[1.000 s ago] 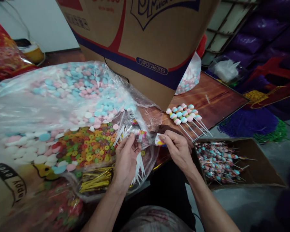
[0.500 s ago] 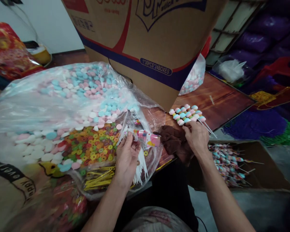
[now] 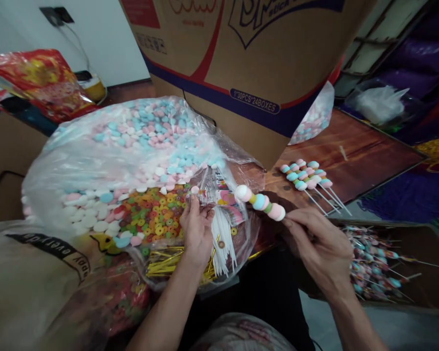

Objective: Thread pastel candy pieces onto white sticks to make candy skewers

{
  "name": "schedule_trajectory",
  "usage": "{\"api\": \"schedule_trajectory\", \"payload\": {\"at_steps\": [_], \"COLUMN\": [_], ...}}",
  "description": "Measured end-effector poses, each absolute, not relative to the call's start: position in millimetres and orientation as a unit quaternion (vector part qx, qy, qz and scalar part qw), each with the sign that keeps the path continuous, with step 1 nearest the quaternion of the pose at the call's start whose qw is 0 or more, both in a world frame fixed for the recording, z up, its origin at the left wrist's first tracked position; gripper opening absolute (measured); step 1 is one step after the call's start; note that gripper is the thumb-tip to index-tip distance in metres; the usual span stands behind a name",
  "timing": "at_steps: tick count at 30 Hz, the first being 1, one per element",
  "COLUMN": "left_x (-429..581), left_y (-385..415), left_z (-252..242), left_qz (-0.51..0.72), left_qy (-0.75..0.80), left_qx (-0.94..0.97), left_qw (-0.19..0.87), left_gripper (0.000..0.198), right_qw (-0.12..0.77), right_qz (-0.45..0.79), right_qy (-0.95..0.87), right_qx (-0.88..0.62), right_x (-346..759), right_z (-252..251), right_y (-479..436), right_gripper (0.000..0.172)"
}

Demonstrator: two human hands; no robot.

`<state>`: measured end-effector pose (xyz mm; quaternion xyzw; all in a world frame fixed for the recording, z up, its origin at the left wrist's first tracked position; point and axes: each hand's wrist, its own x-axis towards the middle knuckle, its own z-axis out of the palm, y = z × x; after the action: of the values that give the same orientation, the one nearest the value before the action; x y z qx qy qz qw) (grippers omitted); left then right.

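My right hand pinches a candy skewer by its lower end, its stick hidden in the fingers. White, pink and blue marshmallows alternate on it with small gummy rings. Its tip points left toward my left hand, whose thumb and fingers are closed on a clear printed wrapper. Below the wrapper lie white sticks and gold twist ties. Gummy rings and loose marshmallows spread left of that hand. Several finished skewers rest on the table beyond my right hand.
A tall cardboard carton stands at the back. Right of my legs, an open box contains many wrapped skewers. A large clear marshmallow bag covers the table's left side; a red packet sits behind it.
My right hand has lifted one skewer off the group on the table and brought it near the wrapper. My left hand stays on the wrapper. The view has shifted left.
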<state>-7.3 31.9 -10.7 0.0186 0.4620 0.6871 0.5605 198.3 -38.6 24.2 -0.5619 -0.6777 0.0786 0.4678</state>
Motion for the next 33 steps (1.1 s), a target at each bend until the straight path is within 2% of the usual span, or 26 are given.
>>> {"api": "schedule_trajectory", "payload": {"at_steps": [10, 22, 28, 33], "left_x": [-14.0, -3.2, -1.5, -1.6], "left_y": [30.8, 24.0, 21.6, 23.3], "left_z": [-3.0, -9.1, -12.9, -13.9], "left_qz": [0.694, 0.724, 0.725, 0.738], "left_qy": [0.464, 0.469, 0.479, 0.463], "left_qx": [0.077, 0.191, 0.177, 0.159], "left_qw": [0.545, 0.469, 0.463, 0.465], "left_gripper": [0.038, 0.030, 0.029, 0.027], "right_qw": [0.415, 0.447, 0.413, 0.402], "right_qz": [0.047, 0.135, 0.097, 0.132], "right_qy": [-0.738, -0.711, -0.728, -0.741], "right_qx": [-0.530, -0.525, -0.539, -0.522], "right_x": [197.1, 178.8, 173.8, 173.3], "right_z": [28.6, 20.8, 18.6, 19.9], "right_y": [-45.7, -37.7, -37.8, -37.8], "right_gripper": [0.015, 0.013, 0.015, 0.016]}}
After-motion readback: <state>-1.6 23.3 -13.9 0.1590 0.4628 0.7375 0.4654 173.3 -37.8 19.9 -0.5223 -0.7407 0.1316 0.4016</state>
